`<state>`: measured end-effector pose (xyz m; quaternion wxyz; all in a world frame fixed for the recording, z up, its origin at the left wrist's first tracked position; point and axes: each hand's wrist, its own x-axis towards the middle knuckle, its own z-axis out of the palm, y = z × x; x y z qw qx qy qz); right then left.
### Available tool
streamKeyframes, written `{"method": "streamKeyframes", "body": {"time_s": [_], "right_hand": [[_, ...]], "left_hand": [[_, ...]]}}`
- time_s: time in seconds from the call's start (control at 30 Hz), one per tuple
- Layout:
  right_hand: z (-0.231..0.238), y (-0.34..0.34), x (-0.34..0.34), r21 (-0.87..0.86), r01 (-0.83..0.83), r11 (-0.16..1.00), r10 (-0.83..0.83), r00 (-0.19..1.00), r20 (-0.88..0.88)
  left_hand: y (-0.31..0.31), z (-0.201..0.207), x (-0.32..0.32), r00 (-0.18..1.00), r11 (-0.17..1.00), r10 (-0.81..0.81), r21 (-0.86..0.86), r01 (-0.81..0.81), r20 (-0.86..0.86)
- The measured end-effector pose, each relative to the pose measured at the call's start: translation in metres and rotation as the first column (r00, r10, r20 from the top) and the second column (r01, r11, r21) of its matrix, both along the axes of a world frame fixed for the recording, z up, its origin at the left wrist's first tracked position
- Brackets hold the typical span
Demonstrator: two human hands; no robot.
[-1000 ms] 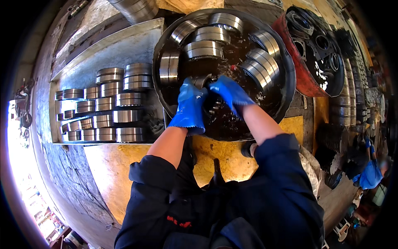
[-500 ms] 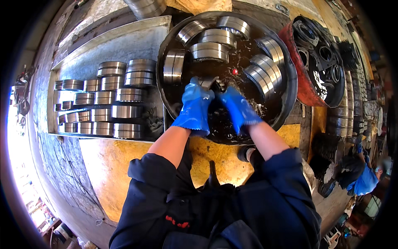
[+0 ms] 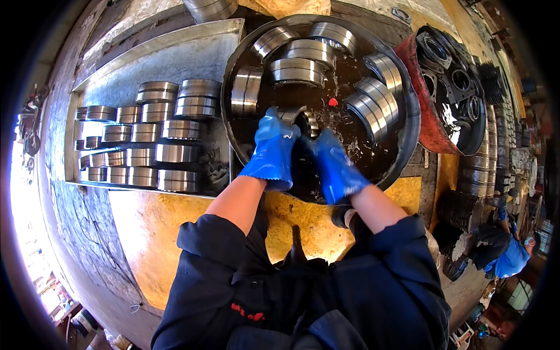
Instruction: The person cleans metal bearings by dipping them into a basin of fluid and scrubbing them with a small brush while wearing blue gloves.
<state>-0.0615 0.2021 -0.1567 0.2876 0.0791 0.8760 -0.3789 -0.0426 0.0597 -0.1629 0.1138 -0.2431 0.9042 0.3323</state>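
Observation:
Both my hands wear blue rubber gloves and work over a round dark tub [image 3: 413, 119] of brown, oily liquid. My left hand [image 3: 272, 149] is closed around the left side of a roller bearing [image 3: 311, 122], whose rollers face right. Close against the bearing's right side is my right hand [image 3: 337, 166], smeared by motion; its fingertips are hidden, and whether they hold anything does not show. Several shiny steel bearing rings [image 3: 297, 72] lie around the tub's far side and right side [image 3: 373, 105]. A small red piece [image 3: 333, 102] is in the liquid beyond my right hand.
A metal tray [image 3: 157, 58] on the left holds several rows of bearings [image 3: 175, 154] and a dark rag or glove [image 3: 217, 169]. Right of the tub stands a red container [image 3: 423, 119] of dark metal parts. Another person [image 3: 507, 256] in blue crouches far right.
My right hand has shifted slightly down and is more blurred, uncovering more of the bearing's rollers. My left hand keeps its grip. The whole view has shifted slightly.

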Motion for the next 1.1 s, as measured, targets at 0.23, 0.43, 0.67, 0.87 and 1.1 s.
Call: {"method": "streamKeyframes", "body": {"time_s": [0.23, 0.43, 0.67, 0.87, 1.1], "right_hand": [[-0.047, 0.027, -0.032, -0.394, -0.097, 0.914, 0.091, 0.995, -0.033], [-0.078, -0.001, 0.032, 0.016, 0.185, 0.983, -0.176, 0.955, -0.238], [0.009, 0.021, -0.027, -0.294, -0.249, 0.923, 0.205, 0.963, -0.174], [-0.035, -0.001, -0.021, -0.005, 0.157, 0.988, -0.157, 0.987, 0.034], [-0.001, 0.008, 0.008, 0.166, -0.011, 0.986, 0.000, 0.998, 0.066]], "left_hand": [[0.015, 0.012, -0.008, 0.997, 0.990, 0.075, 0.118, -0.075, -0.002], [0.003, 0.000, 0.002, 0.990, 0.995, 0.088, 0.055, -0.082, -0.107], [0.005, 0.015, -0.008, 0.998, 0.983, 0.048, 0.174, -0.056, 0.049], [0.005, -0.008, -0.003, 0.997, 0.994, 0.066, 0.084, -0.064, -0.031], [0.006, 0.006, 0.001, 0.997, 0.997, 0.063, 0.045, -0.062, -0.037]]}}
